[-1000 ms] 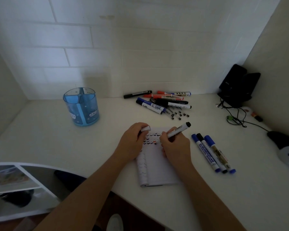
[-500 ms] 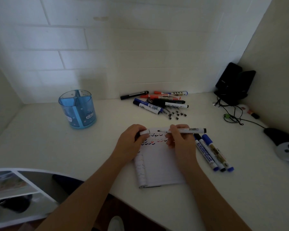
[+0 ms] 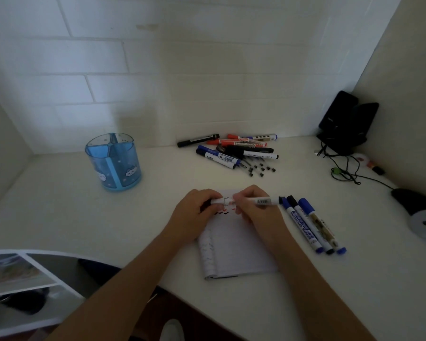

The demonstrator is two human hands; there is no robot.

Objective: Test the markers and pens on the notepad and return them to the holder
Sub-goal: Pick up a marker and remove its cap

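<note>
— Looking at the hands, what do they hold?

— The right hand (image 3: 256,215) has its grip curled round a long white marker with a black end (image 3: 265,201). It lies flat, with its tip pointing to nine o'clock. The left hand (image 3: 194,215) pinches a small white cap (image 3: 217,201) in its grip, right at the marker's tip.

— Is the cap on?

— I cannot tell. The fingers hide that spot.

— Where are the hands?

— Both are over the top edge of the white paper notepad (image 3: 236,252), which lies on the pale tabletop (image 3: 59,217). Little red and black marks show on the page.

— And the pot?

— The see-through blue plastic holder (image 3: 113,163) stands at ten o'clock from the notepad, well apart. At twelve o'clock, by the wall, lies a heap of red, blue and black markers (image 3: 234,150). At three o'clock, just beside the notepad, three more markers with blue and black caps (image 3: 310,225) lie side by side.
</note>
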